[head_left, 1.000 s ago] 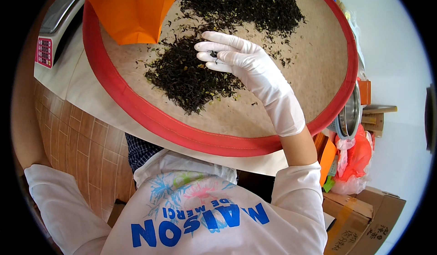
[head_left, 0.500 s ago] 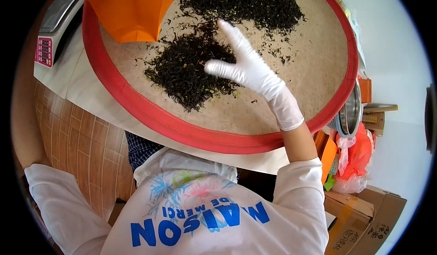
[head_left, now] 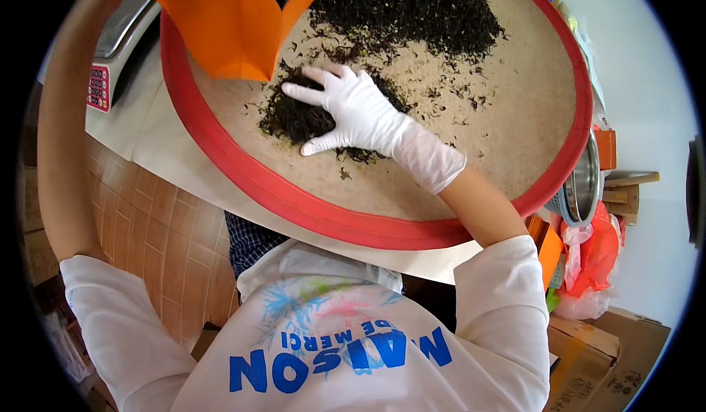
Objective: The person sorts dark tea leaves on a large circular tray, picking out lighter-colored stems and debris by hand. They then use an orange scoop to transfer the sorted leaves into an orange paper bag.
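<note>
My right hand (head_left: 351, 110), in a white glove, lies over the smaller heap of dark dried tea leaves (head_left: 290, 120). Its fingers are spread, with the thumb low and the fingertips among the leaves. The heap rests on a round, shallow tray with a red rim (head_left: 346, 224) and a beige bottom. Just beyond those fingertips an orange paper bag (head_left: 235, 33) hangs over the tray's left side. My left forearm (head_left: 68, 140) reaches up the left edge, and the hand itself is beyond the frame. A larger heap of tea leaves (head_left: 426, 11) spreads across the tray's far side.
A weighing scale with a pink keypad (head_left: 100, 87) stands left of the tray on the pale table (head_left: 176, 154). At right are a metal basin (head_left: 585, 180), red plastic bags (head_left: 592, 254) and cardboard boxes (head_left: 625, 353). Loose leaves lie scattered between the heaps.
My right hand has come down and leftward onto the smaller heap, covering much of it. The orange bag has tilted and shows more of its folded side. My left forearm has swung further into view.
</note>
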Demonstrator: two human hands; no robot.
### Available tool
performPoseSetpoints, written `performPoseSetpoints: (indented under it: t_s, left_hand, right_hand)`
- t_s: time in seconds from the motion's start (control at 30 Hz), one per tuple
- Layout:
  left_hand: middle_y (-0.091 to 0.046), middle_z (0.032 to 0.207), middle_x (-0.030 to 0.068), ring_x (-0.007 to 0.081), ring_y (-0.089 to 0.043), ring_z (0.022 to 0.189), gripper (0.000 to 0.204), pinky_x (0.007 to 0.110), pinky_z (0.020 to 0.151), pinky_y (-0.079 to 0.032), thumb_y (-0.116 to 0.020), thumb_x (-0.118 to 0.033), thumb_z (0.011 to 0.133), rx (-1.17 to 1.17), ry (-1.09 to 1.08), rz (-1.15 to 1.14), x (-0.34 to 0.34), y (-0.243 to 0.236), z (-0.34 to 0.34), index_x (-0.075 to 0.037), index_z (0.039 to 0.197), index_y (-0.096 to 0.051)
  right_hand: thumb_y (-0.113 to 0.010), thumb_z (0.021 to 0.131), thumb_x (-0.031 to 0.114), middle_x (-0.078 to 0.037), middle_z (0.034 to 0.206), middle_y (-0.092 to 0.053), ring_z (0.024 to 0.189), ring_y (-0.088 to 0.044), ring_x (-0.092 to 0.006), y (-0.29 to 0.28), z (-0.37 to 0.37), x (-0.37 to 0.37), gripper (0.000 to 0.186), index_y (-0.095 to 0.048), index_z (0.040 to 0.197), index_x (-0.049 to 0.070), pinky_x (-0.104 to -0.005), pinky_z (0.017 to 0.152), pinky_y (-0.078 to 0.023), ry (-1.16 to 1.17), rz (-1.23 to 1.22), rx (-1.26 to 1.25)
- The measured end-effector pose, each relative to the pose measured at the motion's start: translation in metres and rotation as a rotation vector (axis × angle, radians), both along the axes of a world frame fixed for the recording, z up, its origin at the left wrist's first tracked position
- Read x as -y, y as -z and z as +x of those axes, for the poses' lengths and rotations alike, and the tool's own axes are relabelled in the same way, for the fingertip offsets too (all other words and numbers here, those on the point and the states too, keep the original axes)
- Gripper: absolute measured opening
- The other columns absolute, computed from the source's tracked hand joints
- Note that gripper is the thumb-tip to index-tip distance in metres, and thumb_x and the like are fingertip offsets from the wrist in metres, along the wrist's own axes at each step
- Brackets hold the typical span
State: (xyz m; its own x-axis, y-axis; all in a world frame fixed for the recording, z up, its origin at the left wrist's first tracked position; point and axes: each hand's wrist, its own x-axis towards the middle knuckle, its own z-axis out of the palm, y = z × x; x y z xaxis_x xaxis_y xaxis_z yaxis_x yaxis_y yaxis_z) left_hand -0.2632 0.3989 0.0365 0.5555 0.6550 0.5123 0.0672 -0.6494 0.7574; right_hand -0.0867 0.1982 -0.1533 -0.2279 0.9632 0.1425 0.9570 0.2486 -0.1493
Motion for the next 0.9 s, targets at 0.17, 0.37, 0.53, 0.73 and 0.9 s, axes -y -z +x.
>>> performPoseSetpoints:
  t_s: [0.17, 0.37, 0.53, 0.73, 0.9]
  left_hand:
    - [-0.069, 0.092, 0.0027, 0.0085, -0.062, 0.076, 0.032, 0.025, 0.081, -0.049, -0.050, -0.016, 0.098, 0.092, 0.075, -0.100, 0.001, -0.002, 0.013, -0.003, 0.125, -0.061]
    - [-0.064, 0.088, -0.0027, 0.0050, -0.052, 0.068, 0.030, 0.022, 0.062, -0.042, -0.049, -0.015, 0.098, 0.080, 0.069, -0.079, -0.013, -0.003, 0.012, -0.004, 0.122, -0.063]
    - [-0.050, 0.065, -0.0072, 0.0047, -0.042, 0.052, 0.027, 0.022, 0.047, -0.034, -0.050, -0.015, 0.096, -0.028, 0.104, -0.166, -0.028, 0.007, 0.050, -0.007, 0.115, -0.067]
    - [-0.047, 0.060, -0.0058, 0.0047, -0.039, 0.044, 0.033, 0.023, 0.040, -0.032, -0.049, -0.023, 0.098, -0.185, 0.030, 0.067, -0.046, 0.015, 0.067, -0.016, 0.126, -0.064]
    - [-0.048, 0.063, -0.0048, 0.0055, -0.041, 0.048, 0.032, 0.023, 0.044, -0.034, -0.049, -0.018, 0.097, -0.208, 0.069, -0.010, -0.022, 0.000, 0.077, -0.007, 0.124, -0.063]
  right_hand:
    - [-0.079, 0.070, 0.041, -0.013, 0.120, -0.059, 0.103, -0.058, -0.0312, -0.009, -0.008, 0.027, 0.055, -0.065, 0.120, 0.024, -0.0389, 0.090, -0.051, 0.145, -0.023, -0.170]
    - [-0.078, 0.079, 0.030, -0.005, 0.110, -0.066, 0.099, -0.061, -0.0123, -0.041, 0.007, 0.032, 0.051, -0.064, 0.119, 0.001, -0.0268, 0.091, -0.048, 0.391, -0.302, -1.142]
    - [-0.073, 0.085, 0.027, -0.001, 0.105, -0.067, 0.092, -0.060, -0.0113, -0.090, 0.039, 0.060, 0.043, -0.064, 0.119, 0.003, -0.0270, 0.085, -0.049, 0.597, -0.069, -1.504]
    - [-0.062, 0.090, 0.038, -0.006, 0.111, -0.067, 0.092, -0.065, -0.0151, -0.185, 0.043, 0.037, 0.044, -0.062, 0.121, 0.007, -0.0297, 0.077, -0.053, 0.554, 0.215, -1.588]
    - [-0.066, 0.087, 0.042, -0.005, 0.101, -0.068, 0.086, -0.066, -0.0164, -0.228, 0.027, -0.019, 0.044, -0.064, 0.114, 0.007, -0.0295, 0.070, -0.055, 0.225, 0.173, -1.706]
